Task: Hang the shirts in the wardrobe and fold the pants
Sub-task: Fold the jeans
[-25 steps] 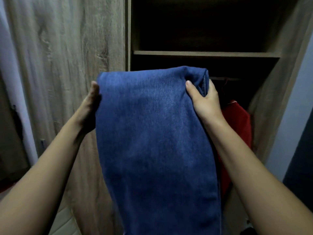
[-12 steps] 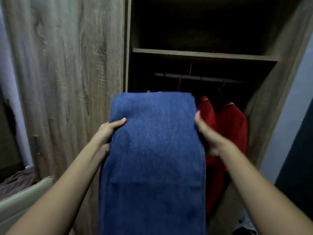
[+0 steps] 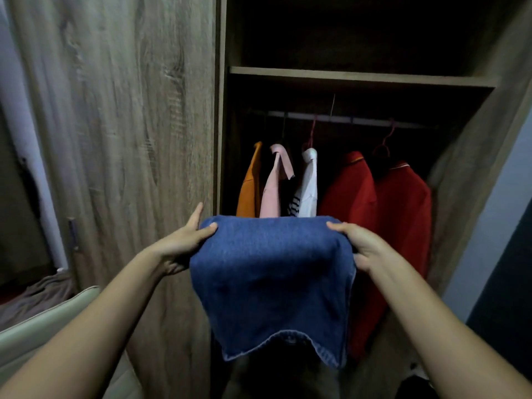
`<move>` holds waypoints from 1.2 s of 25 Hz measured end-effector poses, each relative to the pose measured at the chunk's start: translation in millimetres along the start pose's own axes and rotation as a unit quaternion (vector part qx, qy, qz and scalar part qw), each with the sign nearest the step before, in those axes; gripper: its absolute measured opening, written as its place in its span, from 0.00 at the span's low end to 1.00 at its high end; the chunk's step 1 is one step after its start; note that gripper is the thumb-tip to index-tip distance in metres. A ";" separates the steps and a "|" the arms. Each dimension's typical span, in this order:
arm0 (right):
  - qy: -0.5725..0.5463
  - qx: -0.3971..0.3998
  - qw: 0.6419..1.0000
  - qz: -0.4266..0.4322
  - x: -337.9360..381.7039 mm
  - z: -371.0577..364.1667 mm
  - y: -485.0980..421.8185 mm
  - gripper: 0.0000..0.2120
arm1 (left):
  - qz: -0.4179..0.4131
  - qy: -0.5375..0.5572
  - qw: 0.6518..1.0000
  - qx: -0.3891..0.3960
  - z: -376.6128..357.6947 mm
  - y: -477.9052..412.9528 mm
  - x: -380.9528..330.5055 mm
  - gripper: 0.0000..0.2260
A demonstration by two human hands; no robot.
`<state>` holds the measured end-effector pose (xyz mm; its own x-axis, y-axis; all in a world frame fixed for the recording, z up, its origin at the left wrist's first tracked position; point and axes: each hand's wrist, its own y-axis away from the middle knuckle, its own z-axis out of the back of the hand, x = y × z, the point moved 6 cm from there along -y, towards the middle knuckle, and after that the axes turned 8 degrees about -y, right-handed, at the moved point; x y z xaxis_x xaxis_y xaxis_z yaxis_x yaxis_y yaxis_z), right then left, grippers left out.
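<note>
Folded blue pants (image 3: pixel 270 277) at centre frame, held up in front of the open wardrobe (image 3: pixel 489 168), fold edge uppermost and loose ends hanging toward the bottom edge. Left hand (image 3: pixel 184 243) pinches the fold's left corner, thumb on top; right hand (image 3: pixel 362 246) clamps the right corner likewise, its fingers mostly hidden under the denim, probably curled beneath. Behind, upper centre to right: rail (image 3: pixel 345 120) below a shelf (image 3: pixel 359 77) carries an orange shirt (image 3: pixel 249 191), pink shirt (image 3: pixel 273 191), white shirt (image 3: pixel 308 185) and two red shirts (image 3: pixel 403 203); a wooden door (image 3: pixel 129 139) fills the frame's left.
</note>
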<state>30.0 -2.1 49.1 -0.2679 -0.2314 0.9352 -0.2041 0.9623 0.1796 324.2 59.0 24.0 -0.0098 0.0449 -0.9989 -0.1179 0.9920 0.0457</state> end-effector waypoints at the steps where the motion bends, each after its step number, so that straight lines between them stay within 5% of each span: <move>1: 0.012 -0.010 1.000 -0.027 -8.4 3.6 1.7 0.06 | 0.018 -0.025 0.999 -0.015 0.0 0.3 6.2 0.34; 5: -0.072 0.051 0.995 -0.054 -19.0 8.7 21.3 0.07 | 0.016 0.101 0.994 0.029 -4.5 3.1 10.4 0.31; 7: -0.072 0.083 0.994 0.004 -7.5 17.1 26.0 0.38 | -0.023 0.100 0.994 0.048 -3.3 7.5 -0.6 0.39; 9: 0.011 0.083 0.994 0.068 1.7 23.2 27.4 0.50 | -0.043 0.034 0.997 0.054 -6.2 9.8 -10.9 0.46; 14: 0.075 0.032 0.981 0.173 15.3 21.5 39.8 0.37 | -0.084 -0.040 0.996 0.016 -14.2 18.3 -25.6 0.26; 18: 0.133 0.051 0.952 0.269 39.9 29.2 52.3 0.46 | -0.155 -0.025 0.979 0.128 -14.9 36.3 -53.0 0.39; 26: 0.235 0.012 0.844 0.482 79.0 6.6 86.1 0.17 | -0.318 -0.136 0.938 0.013 -5.1 49.4 -97.2 0.33; 30: 0.329 -0.141 0.798 0.484 83.7 11.7 88.7 0.12 | -0.355 -0.189 0.916 -0.019 -2.1 51.3 -109.0 0.24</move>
<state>-21.5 62.2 139.8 0.4001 0.6762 0.6186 0.0434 0.6602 -0.7498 317.1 104.7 135.3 0.4253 -0.5641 -0.7077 0.0033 0.7829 -0.6221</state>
